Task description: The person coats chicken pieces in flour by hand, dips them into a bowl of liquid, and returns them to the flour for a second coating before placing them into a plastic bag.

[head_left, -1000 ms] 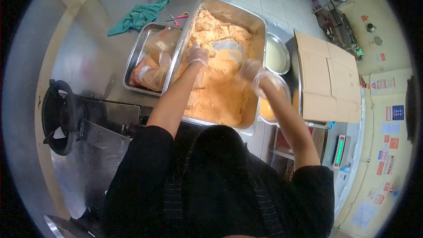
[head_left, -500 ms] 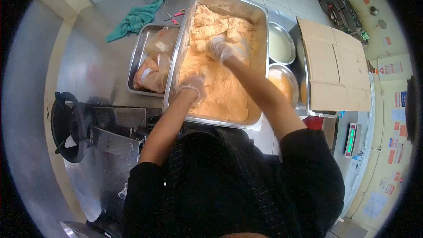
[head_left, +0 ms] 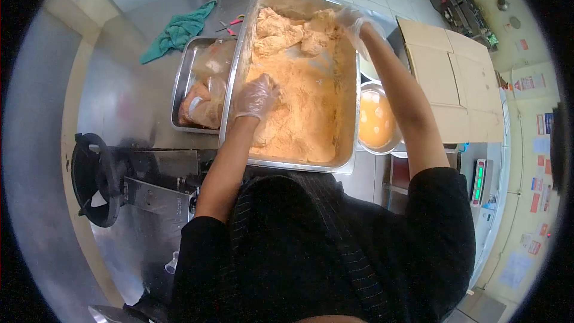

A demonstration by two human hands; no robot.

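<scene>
A deep steel pan (head_left: 239, 84) holds orange-tinted flour (head_left: 305, 113). Coated, lumpy pieces (head_left: 278, 30), which look like breaded meat, are heaped at its far end. My left hand (head_left: 258, 97), in a clear plastic glove, is over the left side of the flour with its fingers curled in; whatever they hold, if anything, is hidden. At the far right corner of the pan is my right hand (head_left: 351, 23), also gloved, by the rim and close to a coated piece (head_left: 323, 23). Its fingers are blurred and partly hidden.
Left of the pan stands a smaller tray (head_left: 178, 98) with bagged raw meat (head_left: 206, 101). Behind it lie a green cloth (head_left: 182, 30) and pink-handled scissors (head_left: 230, 25). Right are a bowl of orange liquid (head_left: 376, 121) and cardboard (head_left: 457, 84). A burner (head_left: 95, 179) stands front left.
My right hand has moved from the heap in the pan to its far right corner. My left hand has risen out of the flour, slightly farther from me, its fingers now curled.
</scene>
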